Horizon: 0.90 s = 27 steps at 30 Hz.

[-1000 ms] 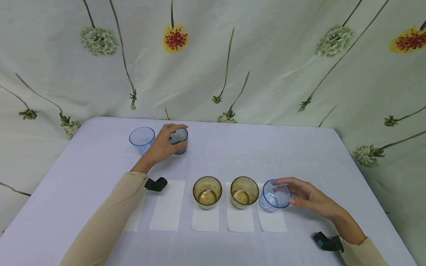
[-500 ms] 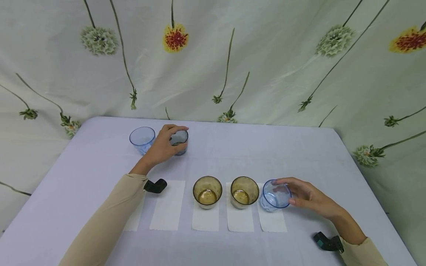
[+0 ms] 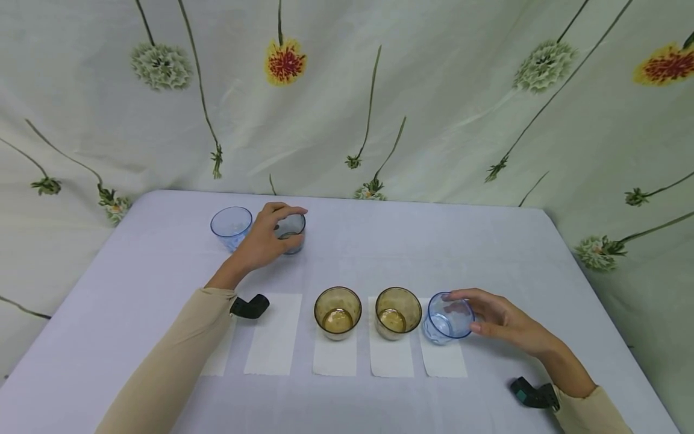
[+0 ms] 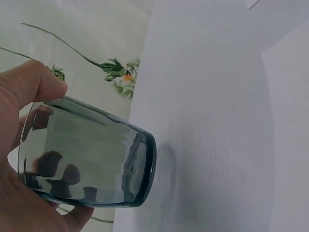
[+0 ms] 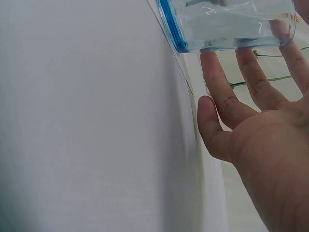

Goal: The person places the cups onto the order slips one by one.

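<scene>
At the back left of the table, my left hand (image 3: 264, 237) grips a smoky grey-blue glass (image 3: 293, 235) between thumb and fingers. In the left wrist view this tinted glass (image 4: 91, 150) is tilted a little, and its base looks just off the cloth. A clear blue glass bowl (image 3: 230, 224) stands beside that hand, partly hidden by it. On the right, my right hand (image 3: 506, 319) holds a light blue glass (image 3: 447, 319) from its right side, thumb and fingers about it. The blue glass (image 5: 231, 24) stands over the rightmost paper strip (image 3: 444, 361).
Two amber glasses, one (image 3: 338, 313) left and one (image 3: 398, 313) right, stand on neighbouring paper strips. Another white strip (image 3: 273, 337) lies to their left, with one more partly under the left sleeve (image 3: 179, 355). A flowered cloth (image 3: 434, 108) hangs behind the table.
My left hand and the grey-blue glass have shifted very slightly toward the near side, and the left wrist a little to the left. The right hand and blue glass look unmoved.
</scene>
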Each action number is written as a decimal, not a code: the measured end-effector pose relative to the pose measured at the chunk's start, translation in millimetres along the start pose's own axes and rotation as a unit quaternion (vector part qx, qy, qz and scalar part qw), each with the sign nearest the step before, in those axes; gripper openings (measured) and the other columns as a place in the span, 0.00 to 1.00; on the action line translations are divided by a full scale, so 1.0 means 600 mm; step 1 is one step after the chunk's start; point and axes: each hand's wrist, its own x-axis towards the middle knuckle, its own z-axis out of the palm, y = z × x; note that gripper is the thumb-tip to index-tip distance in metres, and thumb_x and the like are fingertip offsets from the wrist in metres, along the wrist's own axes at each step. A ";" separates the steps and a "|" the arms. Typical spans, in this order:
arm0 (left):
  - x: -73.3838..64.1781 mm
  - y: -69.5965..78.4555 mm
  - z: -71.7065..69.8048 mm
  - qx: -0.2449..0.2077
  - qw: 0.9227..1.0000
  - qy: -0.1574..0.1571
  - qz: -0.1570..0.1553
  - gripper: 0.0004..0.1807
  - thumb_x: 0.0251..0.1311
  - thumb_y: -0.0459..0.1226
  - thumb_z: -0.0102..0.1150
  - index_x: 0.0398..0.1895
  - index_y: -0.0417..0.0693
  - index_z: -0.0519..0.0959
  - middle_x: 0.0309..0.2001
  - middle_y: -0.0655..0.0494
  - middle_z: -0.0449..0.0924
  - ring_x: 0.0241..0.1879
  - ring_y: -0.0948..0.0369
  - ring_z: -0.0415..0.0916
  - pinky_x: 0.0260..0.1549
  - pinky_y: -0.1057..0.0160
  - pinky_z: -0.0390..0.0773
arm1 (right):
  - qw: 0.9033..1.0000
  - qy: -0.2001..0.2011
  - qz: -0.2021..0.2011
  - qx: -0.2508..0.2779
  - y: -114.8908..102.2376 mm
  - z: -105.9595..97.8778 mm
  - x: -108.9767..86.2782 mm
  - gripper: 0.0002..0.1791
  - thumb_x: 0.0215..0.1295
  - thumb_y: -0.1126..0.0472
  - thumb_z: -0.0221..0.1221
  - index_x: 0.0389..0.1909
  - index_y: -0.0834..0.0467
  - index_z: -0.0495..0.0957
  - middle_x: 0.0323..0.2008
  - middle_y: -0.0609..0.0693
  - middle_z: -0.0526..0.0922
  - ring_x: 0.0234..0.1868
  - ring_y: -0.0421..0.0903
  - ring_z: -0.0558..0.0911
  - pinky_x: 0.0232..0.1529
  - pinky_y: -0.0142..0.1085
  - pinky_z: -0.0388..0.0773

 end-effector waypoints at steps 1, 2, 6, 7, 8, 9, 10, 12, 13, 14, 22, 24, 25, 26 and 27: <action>-0.001 0.000 -0.001 -0.001 1.000 0.000 0.003 0.27 0.64 0.34 0.64 0.67 0.46 0.73 0.69 0.39 0.58 0.69 0.43 0.56 0.65 0.39 0.62 | 1.000 0.000 0.000 0.000 0.000 0.000 0.000 0.29 0.69 0.78 0.49 0.71 0.66 0.62 0.71 0.52 0.68 0.72 0.40 0.67 0.69 0.27 0.64; -0.003 0.000 -0.002 -0.003 1.000 -0.001 0.006 0.27 0.64 0.34 0.64 0.67 0.46 0.74 0.69 0.39 0.58 0.69 0.43 0.56 0.65 0.38 0.62 | 1.000 0.000 0.001 0.000 0.000 0.000 0.000 0.29 0.69 0.78 0.49 0.71 0.66 0.62 0.71 0.52 0.68 0.72 0.39 0.67 0.69 0.27 0.64; -0.009 0.002 -0.004 -0.009 1.000 -0.002 0.007 0.27 0.64 0.33 0.64 0.66 0.46 0.74 0.68 0.38 0.58 0.69 0.43 0.56 0.65 0.37 0.62 | 1.000 0.001 0.003 0.001 0.000 0.000 0.000 0.29 0.70 0.77 0.49 0.71 0.66 0.62 0.71 0.51 0.68 0.71 0.39 0.68 0.68 0.27 0.64; -0.011 0.003 -0.005 -0.008 1.000 -0.002 0.005 0.27 0.63 0.33 0.64 0.66 0.46 0.74 0.68 0.39 0.58 0.68 0.43 0.56 0.65 0.38 0.62 | 1.000 0.001 0.002 0.001 0.000 0.000 0.000 0.29 0.70 0.77 0.49 0.71 0.66 0.62 0.71 0.50 0.68 0.71 0.39 0.68 0.68 0.27 0.64; -0.012 0.004 -0.005 -0.008 1.000 -0.003 0.003 0.27 0.63 0.33 0.64 0.66 0.46 0.74 0.69 0.39 0.58 0.68 0.43 0.57 0.65 0.38 0.62 | 1.000 0.000 0.002 0.000 0.000 0.000 0.000 0.28 0.70 0.77 0.49 0.71 0.67 0.62 0.71 0.50 0.68 0.71 0.39 0.68 0.68 0.27 0.64; -0.014 0.005 -0.005 -0.009 1.000 -0.004 0.001 0.27 0.63 0.33 0.65 0.66 0.47 0.74 0.69 0.39 0.58 0.68 0.43 0.57 0.65 0.38 0.62 | 1.000 0.000 0.002 0.001 0.000 0.000 0.000 0.28 0.70 0.78 0.49 0.71 0.67 0.62 0.71 0.50 0.68 0.71 0.40 0.68 0.68 0.27 0.64; -0.016 0.006 -0.005 -0.008 1.000 -0.005 0.001 0.27 0.63 0.33 0.65 0.66 0.47 0.74 0.69 0.40 0.58 0.68 0.44 0.58 0.65 0.38 0.63 | 1.000 0.000 0.001 0.000 0.000 0.000 0.000 0.28 0.70 0.78 0.49 0.71 0.67 0.62 0.71 0.49 0.68 0.71 0.39 0.68 0.68 0.27 0.64; -0.020 0.009 -0.005 -0.007 1.000 -0.010 0.005 0.27 0.63 0.34 0.65 0.66 0.48 0.74 0.68 0.41 0.59 0.67 0.44 0.60 0.65 0.39 0.63 | 1.000 0.000 0.000 0.001 -0.001 0.001 0.000 0.28 0.70 0.78 0.49 0.71 0.67 0.62 0.71 0.49 0.68 0.71 0.40 0.68 0.69 0.27 0.63; -0.021 0.010 -0.005 -0.005 1.000 -0.013 0.010 0.27 0.63 0.34 0.65 0.66 0.47 0.75 0.68 0.41 0.60 0.66 0.44 0.60 0.65 0.39 0.64 | 1.000 0.000 0.000 0.001 -0.002 0.001 0.000 0.28 0.69 0.78 0.49 0.71 0.67 0.62 0.71 0.49 0.68 0.71 0.40 0.68 0.69 0.27 0.63; -0.023 0.011 -0.005 -0.004 1.000 -0.016 0.014 0.27 0.62 0.34 0.66 0.66 0.47 0.75 0.67 0.42 0.60 0.66 0.45 0.61 0.64 0.39 0.64 | 1.000 0.000 0.000 0.002 -0.002 0.002 0.001 0.28 0.70 0.78 0.49 0.71 0.67 0.62 0.71 0.49 0.68 0.71 0.40 0.68 0.69 0.27 0.63; -0.043 0.026 -0.007 0.002 0.999 -0.033 0.040 0.27 0.62 0.34 0.66 0.65 0.48 0.76 0.65 0.44 0.63 0.65 0.47 0.61 0.61 0.40 0.66 | 1.000 0.001 0.001 0.003 -0.006 0.003 0.003 0.28 0.70 0.77 0.49 0.71 0.67 0.62 0.71 0.49 0.68 0.71 0.41 0.68 0.68 0.27 0.64; -0.049 0.030 -0.007 0.003 0.998 -0.037 0.044 0.27 0.62 0.34 0.67 0.65 0.48 0.76 0.65 0.45 0.63 0.65 0.47 0.61 0.60 0.41 0.67 | 1.000 0.000 0.002 0.004 -0.006 0.004 0.002 0.28 0.70 0.77 0.49 0.71 0.67 0.62 0.71 0.49 0.68 0.71 0.41 0.68 0.69 0.27 0.64; -0.052 0.032 -0.007 0.003 0.998 -0.039 0.045 0.27 0.62 0.34 0.67 0.65 0.48 0.76 0.65 0.45 0.63 0.65 0.48 0.61 0.60 0.41 0.68 | 1.000 0.000 0.003 0.006 -0.006 0.004 0.002 0.28 0.70 0.77 0.49 0.71 0.67 0.62 0.71 0.48 0.68 0.71 0.41 0.68 0.69 0.27 0.64; -0.054 0.033 -0.006 0.002 0.998 -0.041 0.046 0.27 0.61 0.34 0.67 0.65 0.48 0.76 0.65 0.46 0.63 0.65 0.48 0.61 0.59 0.42 0.68 | 1.000 0.000 0.003 0.006 -0.006 0.004 0.002 0.28 0.70 0.77 0.49 0.71 0.67 0.62 0.71 0.48 0.68 0.71 0.41 0.68 0.69 0.27 0.64; -0.057 0.034 -0.006 0.004 0.998 -0.042 0.048 0.26 0.62 0.34 0.67 0.65 0.49 0.76 0.65 0.46 0.63 0.65 0.48 0.61 0.59 0.42 0.68 | 1.000 0.000 0.003 0.007 -0.005 0.004 0.002 0.28 0.70 0.77 0.49 0.71 0.68 0.62 0.71 0.48 0.68 0.71 0.40 0.68 0.69 0.27 0.64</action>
